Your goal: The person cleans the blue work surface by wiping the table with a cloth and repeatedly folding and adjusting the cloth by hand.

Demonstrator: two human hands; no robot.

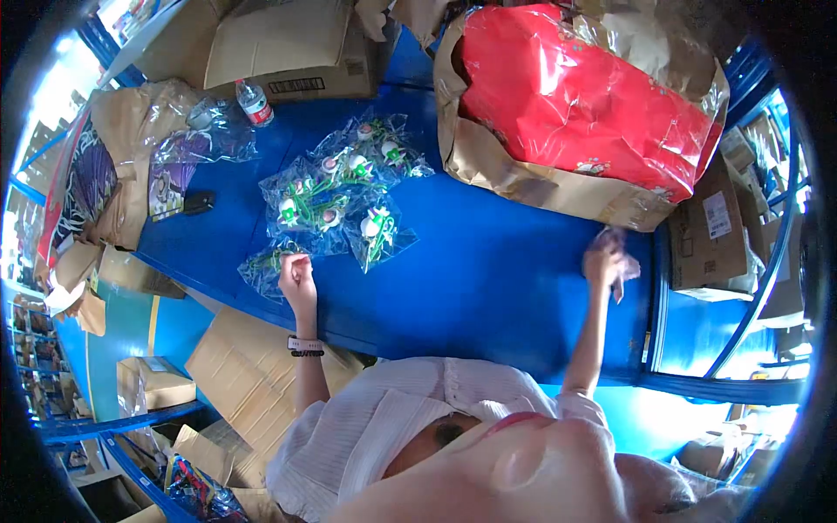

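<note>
On the blue tabletop (453, 288) lies a spread of clear plastic packets (327, 196) holding small white, green and pink flower-like trinkets. My left hand (297, 277) is at the near left edge of these packets, beside a packet (261, 266). Its fingers are curled inward; whether they grip anything is hidden. My right hand (603, 261) is far to the right, above the table and just below the large paper-wrapped red bundle (584, 96). Motion smears its fingers, and a pale purplish, film-like patch shows beside them.
Back left stand a bottle with a red label (254, 105) and an open cardboard box (279, 52). A black object (198, 203) lies near bagged purple items (179, 166). At the right is another carton (711, 227); flattened cardboard (253, 375) leans below the table's left edge.
</note>
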